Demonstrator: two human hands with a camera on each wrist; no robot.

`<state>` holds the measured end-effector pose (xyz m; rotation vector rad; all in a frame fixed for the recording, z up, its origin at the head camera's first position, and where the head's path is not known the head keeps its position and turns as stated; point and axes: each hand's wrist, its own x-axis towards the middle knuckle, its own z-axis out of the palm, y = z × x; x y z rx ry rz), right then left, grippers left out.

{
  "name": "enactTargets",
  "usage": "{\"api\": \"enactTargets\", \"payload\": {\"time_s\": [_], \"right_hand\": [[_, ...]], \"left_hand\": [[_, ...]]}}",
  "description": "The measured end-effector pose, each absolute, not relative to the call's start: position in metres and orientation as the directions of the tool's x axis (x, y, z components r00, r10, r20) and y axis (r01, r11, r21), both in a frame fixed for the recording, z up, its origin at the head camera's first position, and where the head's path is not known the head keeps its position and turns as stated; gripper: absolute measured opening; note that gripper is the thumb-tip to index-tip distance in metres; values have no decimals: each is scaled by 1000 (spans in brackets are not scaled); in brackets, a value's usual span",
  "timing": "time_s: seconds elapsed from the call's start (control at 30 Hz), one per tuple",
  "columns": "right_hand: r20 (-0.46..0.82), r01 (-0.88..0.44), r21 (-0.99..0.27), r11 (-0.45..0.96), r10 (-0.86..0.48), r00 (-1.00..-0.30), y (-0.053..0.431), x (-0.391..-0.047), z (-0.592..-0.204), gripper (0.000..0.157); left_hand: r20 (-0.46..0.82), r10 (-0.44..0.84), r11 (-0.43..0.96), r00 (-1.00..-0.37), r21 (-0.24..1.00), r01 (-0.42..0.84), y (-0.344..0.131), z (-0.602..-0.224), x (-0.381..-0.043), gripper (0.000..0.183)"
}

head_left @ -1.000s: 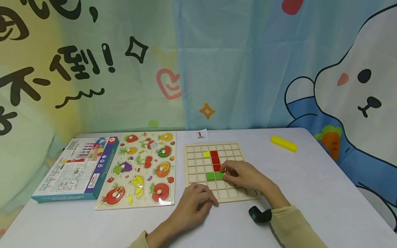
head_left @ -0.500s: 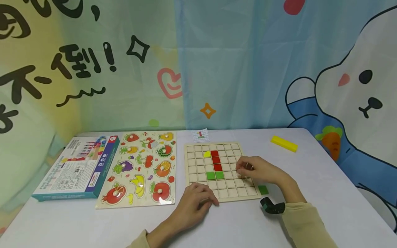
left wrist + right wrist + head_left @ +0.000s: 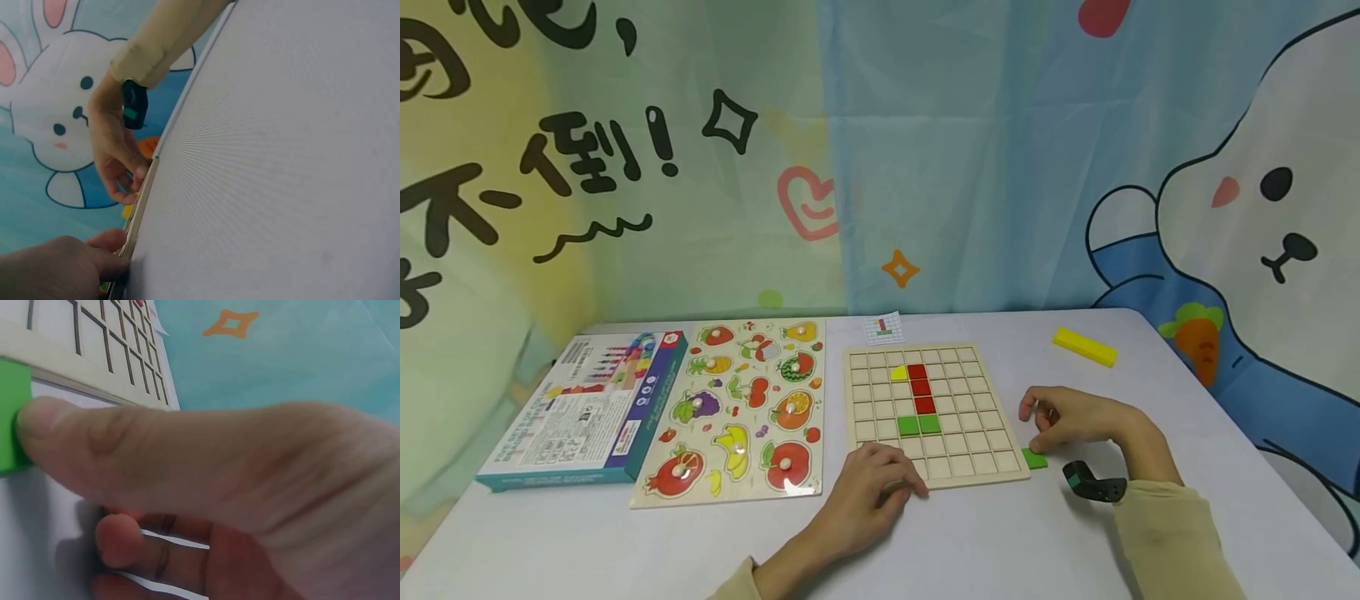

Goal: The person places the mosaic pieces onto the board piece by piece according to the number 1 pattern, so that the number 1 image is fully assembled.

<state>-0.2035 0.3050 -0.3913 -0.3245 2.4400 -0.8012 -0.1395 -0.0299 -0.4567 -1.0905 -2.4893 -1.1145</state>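
Observation:
A wooden grid board [image 3: 966, 417] lies on the table, bearing a small yellow piece [image 3: 898, 373], a column of red tiles [image 3: 921, 387] and two green tiles [image 3: 907, 426]. My left hand [image 3: 877, 489] rests at the board's front edge, fingers loosely bent over it; the left wrist view shows its thumb along the edge. Just off the board's right corner is a loose green tile [image 3: 1036, 459]. Beside that tile is my right hand [image 3: 1071, 417], fingers loosely curled. In the right wrist view its thumb [image 3: 156, 450] meets the green tile's side [image 3: 12, 419]; no finger shows on the tile's far side.
At the back edge lies a small pattern card [image 3: 883, 328]. A yellow bar [image 3: 1085, 347] lies at the back right. To the left are a fruit puzzle board [image 3: 737, 487] and a flat box [image 3: 580, 408]. A printed cloth [image 3: 1000, 167] hangs behind the table.
My right hand has moved from the green tiles on the board rightward, off the board, to the loose green tile. My left hand has stayed in place.

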Motion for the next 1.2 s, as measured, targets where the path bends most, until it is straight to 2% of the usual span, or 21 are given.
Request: {"api": "enactTargets", "payload": {"time_s": [0.27, 0.53, 0.93, 1.2], "right_hand": [[-337, -80, -572, 817, -322, -885, 317, -205, -395, 22], [-353, -63, -595, 801, -331, -875, 319, -204, -394, 35], [-268, -108, -597, 795, -324, -907, 310, -209, -397, 30], [-154, -203, -593, 779, -358, -921, 304, -211, -400, 28]], "left_hand": [[445, 544, 445, -712, 566, 694, -29, -457, -139, 20], [443, 542, 448, -714, 566, 692, -29, -458, -139, 21], [454, 537, 442, -711, 567, 695, -30, -460, -139, 21], [454, 536, 447, -712, 563, 695, -30, -460, -140, 21]]}}
